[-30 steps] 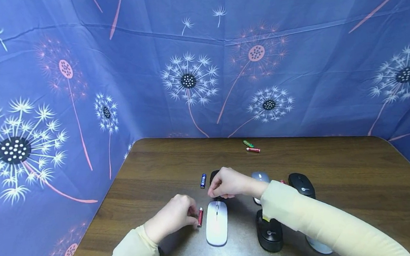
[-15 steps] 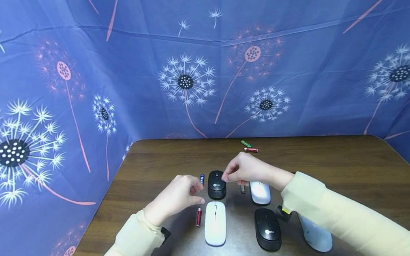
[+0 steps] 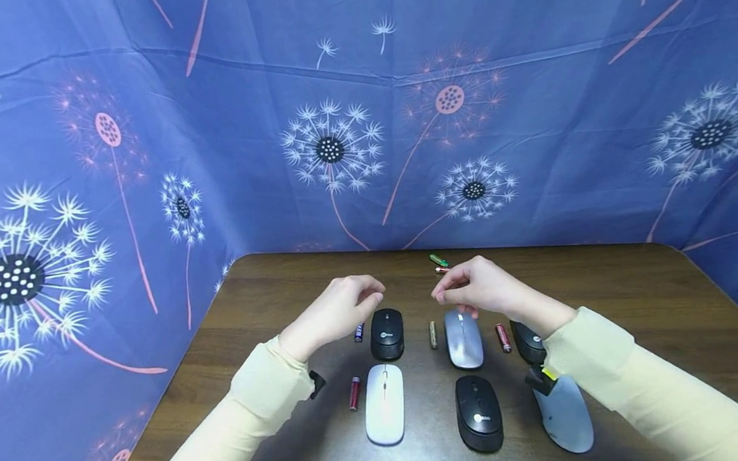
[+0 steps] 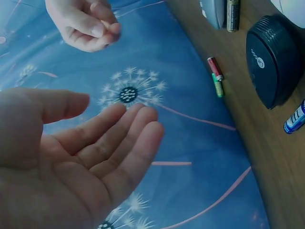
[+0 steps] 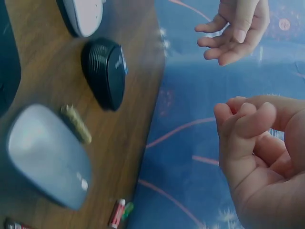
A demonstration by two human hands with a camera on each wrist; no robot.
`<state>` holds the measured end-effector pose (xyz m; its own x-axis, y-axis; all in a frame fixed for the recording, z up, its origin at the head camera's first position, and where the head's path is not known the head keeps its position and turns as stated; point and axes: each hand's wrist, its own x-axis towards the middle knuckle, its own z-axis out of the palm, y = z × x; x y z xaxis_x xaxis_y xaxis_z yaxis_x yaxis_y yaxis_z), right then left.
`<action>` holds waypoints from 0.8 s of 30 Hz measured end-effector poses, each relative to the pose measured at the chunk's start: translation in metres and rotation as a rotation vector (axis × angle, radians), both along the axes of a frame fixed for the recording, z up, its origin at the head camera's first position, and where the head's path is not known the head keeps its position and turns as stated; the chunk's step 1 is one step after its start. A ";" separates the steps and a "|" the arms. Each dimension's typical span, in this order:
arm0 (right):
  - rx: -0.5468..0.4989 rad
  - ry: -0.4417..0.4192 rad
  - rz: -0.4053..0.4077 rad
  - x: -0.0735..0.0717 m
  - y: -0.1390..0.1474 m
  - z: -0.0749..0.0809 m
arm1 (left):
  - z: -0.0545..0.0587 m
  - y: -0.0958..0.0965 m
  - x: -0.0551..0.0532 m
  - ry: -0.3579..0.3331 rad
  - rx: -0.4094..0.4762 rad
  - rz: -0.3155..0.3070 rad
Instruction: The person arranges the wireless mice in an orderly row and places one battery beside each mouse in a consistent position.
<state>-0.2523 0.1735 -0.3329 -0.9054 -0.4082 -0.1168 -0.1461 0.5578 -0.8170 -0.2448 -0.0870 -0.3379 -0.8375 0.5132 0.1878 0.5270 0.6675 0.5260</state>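
Observation:
My left hand (image 3: pixel 333 310) hovers beyond the back black mouse (image 3: pixel 387 335), fingers loosely bent; in the left wrist view its palm (image 4: pixel 71 181) holds nothing. To its right my right hand (image 3: pixel 479 287) is raised near the silver-grey mouse (image 3: pixel 463 339). Its fingers (image 5: pixel 248 133) curl loosely with nothing visible between them. A blue battery (image 3: pixel 358 333) lies left of the black mouse, and a gold battery (image 3: pixel 433 335) stands out between that mouse and the grey one. Nearer the front are a white mouse (image 3: pixel 384 405) and, on its left, a red battery (image 3: pixel 354 394).
Another black mouse (image 3: pixel 479 415) sits at the front. On the right are a red battery (image 3: pixel 503 338), a partly hidden black mouse (image 3: pixel 528 341) and a blue-grey mouse (image 3: pixel 565 415). A green battery (image 3: pixel 438 260) and a red one (image 3: pixel 441 270) lie by the back edge.
My left hand has risen from beside the front red battery and moved forward. My right hand has left the back black mouse, moving right and up, uncovering it and the gold battery.

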 end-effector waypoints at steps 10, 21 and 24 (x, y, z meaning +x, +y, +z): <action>-0.011 0.044 -0.135 -0.017 0.036 -0.006 | -0.006 0.017 -0.048 -0.408 0.266 0.092; -0.070 0.017 -0.298 -0.041 0.060 -0.024 | -0.027 0.044 -0.087 -0.546 0.362 0.149; -0.093 0.003 -0.341 -0.048 0.063 -0.030 | -0.035 0.051 -0.097 -0.570 0.367 0.177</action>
